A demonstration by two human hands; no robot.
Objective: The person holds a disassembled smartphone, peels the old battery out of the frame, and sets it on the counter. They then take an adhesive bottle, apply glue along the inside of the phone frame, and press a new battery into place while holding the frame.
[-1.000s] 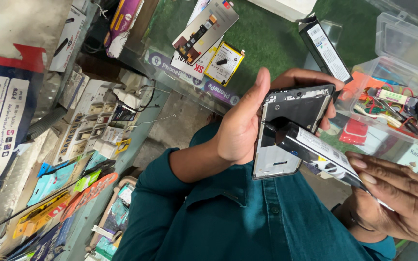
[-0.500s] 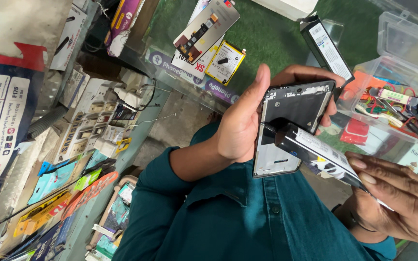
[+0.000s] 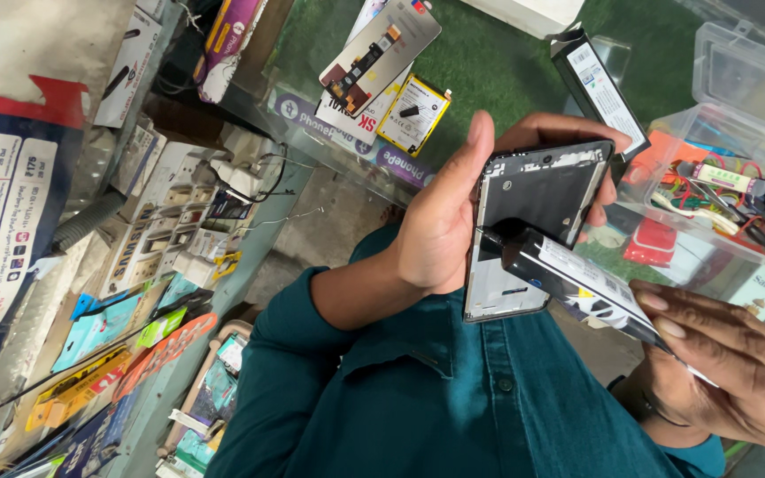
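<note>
An opened phone frame, light, rigid and best gripped by its long edges, is being clasped in the left hand above the teal shirt, while a flat, slippery-looking battery is being pinched at its end by the right hand beside a clear parts box.

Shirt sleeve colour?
Dark teal, plain, on the shirt sleeve; shows best in the head view.
</note>
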